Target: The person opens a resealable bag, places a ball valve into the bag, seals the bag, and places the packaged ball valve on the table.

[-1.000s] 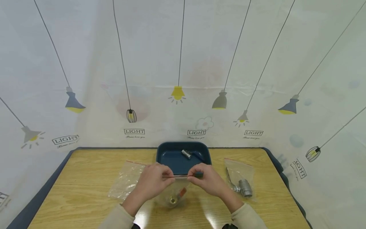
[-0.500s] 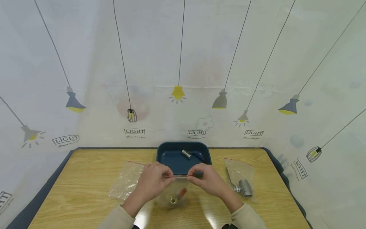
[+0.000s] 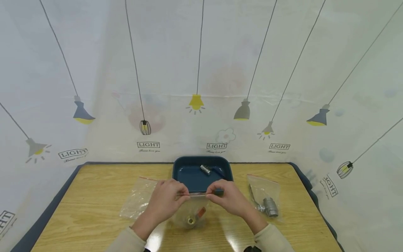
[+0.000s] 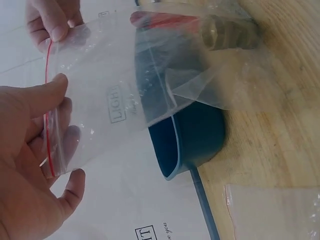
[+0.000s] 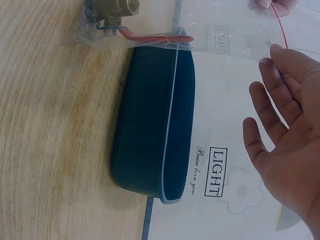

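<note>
Holding a clear zip bag (image 3: 196,204) by its top edge, I have it above the worktop (image 3: 94,196), on the near side of the blue tray (image 3: 174,171). My left grip (image 3: 165,201) is closed to a pinch, thumb on one face of the bag and fingers behind it, along the red strip (image 4: 48,65). My right grip (image 3: 229,200) pinches the other end of that strip between thumb and forefinger, its remaining fingers spread and holding nothing. Low in the bag sits a brass valve (image 3: 191,220) with a red handle (image 3: 201,212); whether the bag's lower end touches the worktop, I cannot tell. I judge the bag to be thin, limp and slippery, with nearly all the weight in the valve, so it should swing or sag if one side slackens. The valve looks sturdy; the bag is what I expect to stretch or tear. The strip, probably stiffer, seems the best hold, at two spread points; to bear the load, I would cup the valve body through the bag.
</note>
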### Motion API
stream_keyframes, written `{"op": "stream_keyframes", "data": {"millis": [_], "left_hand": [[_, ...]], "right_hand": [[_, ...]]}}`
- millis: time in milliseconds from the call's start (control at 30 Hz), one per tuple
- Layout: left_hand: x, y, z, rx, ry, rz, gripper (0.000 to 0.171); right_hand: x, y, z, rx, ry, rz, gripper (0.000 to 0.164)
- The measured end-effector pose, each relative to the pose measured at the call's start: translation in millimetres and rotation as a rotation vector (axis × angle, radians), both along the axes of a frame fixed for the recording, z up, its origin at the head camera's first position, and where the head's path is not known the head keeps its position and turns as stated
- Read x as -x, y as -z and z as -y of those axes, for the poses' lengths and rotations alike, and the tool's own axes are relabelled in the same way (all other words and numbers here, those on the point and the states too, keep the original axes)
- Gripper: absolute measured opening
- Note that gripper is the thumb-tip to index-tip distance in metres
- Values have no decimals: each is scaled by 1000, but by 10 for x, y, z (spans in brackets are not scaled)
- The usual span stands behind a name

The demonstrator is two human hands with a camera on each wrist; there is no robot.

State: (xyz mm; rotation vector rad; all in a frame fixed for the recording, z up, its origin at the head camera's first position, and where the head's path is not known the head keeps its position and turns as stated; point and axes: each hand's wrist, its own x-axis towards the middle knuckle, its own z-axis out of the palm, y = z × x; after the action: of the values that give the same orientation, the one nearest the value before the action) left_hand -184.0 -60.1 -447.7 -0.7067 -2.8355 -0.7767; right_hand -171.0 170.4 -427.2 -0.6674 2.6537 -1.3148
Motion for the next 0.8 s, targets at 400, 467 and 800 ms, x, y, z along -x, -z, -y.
{"op": "stream_keyframes", "data": {"millis": [400,467,800], "left_hand": [[25,67,62,-75,-9,-10,11],[26,73,63,-92,-16,-10,12],[20,74,51,-102,-43,-7,13]], "right_hand": [[4,17,-31,4,8,-8,6],[3,19,-30,7,10,-5,6],[59,145,-62,-3,8,-2,5]]}}
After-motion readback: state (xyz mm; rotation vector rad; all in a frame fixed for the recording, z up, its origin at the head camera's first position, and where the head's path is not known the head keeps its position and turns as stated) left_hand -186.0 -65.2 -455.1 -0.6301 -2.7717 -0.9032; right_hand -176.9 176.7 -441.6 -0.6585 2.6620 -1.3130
